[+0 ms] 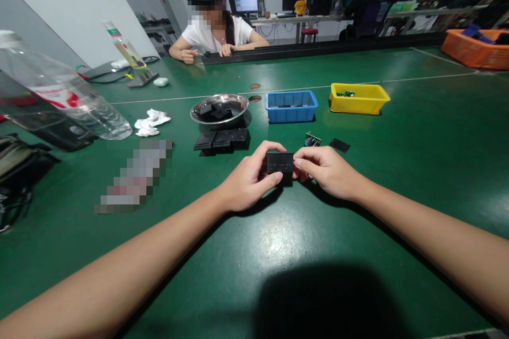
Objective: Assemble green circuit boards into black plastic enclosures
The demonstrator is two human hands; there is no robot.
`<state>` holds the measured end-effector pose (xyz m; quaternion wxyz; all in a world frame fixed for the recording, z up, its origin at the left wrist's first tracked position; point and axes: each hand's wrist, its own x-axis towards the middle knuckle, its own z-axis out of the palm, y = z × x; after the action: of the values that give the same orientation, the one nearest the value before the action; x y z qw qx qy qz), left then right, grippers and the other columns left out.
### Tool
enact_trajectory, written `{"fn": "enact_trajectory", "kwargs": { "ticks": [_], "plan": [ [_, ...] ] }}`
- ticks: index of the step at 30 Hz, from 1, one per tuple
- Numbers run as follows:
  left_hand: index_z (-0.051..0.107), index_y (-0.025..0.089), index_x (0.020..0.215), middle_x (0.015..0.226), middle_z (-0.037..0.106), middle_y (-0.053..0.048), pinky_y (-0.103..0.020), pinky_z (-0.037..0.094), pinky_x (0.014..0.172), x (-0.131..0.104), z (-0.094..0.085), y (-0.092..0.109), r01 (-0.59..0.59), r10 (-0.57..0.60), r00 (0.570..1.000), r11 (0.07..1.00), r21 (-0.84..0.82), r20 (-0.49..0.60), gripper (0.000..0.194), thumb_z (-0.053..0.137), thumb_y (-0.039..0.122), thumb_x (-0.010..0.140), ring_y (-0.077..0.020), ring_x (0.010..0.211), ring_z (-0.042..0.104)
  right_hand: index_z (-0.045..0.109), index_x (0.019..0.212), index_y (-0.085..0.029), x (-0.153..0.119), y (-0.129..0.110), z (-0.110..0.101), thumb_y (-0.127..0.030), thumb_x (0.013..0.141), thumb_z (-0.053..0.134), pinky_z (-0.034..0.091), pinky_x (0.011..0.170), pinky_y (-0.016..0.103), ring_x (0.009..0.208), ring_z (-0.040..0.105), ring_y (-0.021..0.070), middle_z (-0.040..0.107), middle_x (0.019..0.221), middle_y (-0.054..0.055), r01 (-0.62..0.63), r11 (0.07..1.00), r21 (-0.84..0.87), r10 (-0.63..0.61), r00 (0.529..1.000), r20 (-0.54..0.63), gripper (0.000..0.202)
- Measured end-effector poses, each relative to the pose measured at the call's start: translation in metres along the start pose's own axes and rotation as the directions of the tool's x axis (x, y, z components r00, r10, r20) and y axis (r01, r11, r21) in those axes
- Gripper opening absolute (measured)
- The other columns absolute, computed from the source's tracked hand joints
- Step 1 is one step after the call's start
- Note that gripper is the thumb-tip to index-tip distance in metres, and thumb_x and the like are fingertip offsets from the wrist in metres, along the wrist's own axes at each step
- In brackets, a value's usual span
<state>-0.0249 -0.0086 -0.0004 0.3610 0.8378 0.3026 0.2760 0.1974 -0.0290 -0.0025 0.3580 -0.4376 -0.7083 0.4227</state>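
My left hand (252, 183) is closed around a small black plastic box (280, 163), thumb along its lower front edge and index finger over the back. At the box's right side, my right hand (328, 172) has its thumb and fingers pinched together; what lies between them is too small to make out. Just beyond the right hand sits a small circuit board (312, 139) with components on it. A flat black plate (340, 144) lies to the right of that board. Black plastic pieces (221, 140) are lined up on the table to the left, beyond my left hand.
Behind stand a metal bowl (238, 111) of black parts, a blue bin (292, 113) and a yellow bin (358, 106) holding circuit boards. An orange basket (473, 55) is far right. Left are large bottles (79, 100) and crumpled tissue (151, 123). Another person sits across the green table (222, 286).
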Motion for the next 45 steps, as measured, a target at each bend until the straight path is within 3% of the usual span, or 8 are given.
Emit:
{"fn": "enact_trajectory", "kwargs": {
  "ticks": [45],
  "plan": [
    [0.045, 0.018, 0.128, 0.084, 0.055, 0.001, -0.025, 0.039, 0.062, -0.0002, 0.0002, 0.0015, 0.025, -0.025, 1.000, 1.000, -0.004, 0.003, 0.042, 0.056, 0.041, 0.095, -0.0135, 0.067, 0.052, 0.063, 0.079, -0.017, -0.0001, -0.0020, -0.0002, -0.027, 0.092, 0.054, 0.043, 0.063, 0.026, 0.063, 0.060, 0.0130, 0.069, 0.071, 0.002, -0.001, 1.000, -0.014, 0.001, 1.000, -0.005, 0.019]
  ]
}}
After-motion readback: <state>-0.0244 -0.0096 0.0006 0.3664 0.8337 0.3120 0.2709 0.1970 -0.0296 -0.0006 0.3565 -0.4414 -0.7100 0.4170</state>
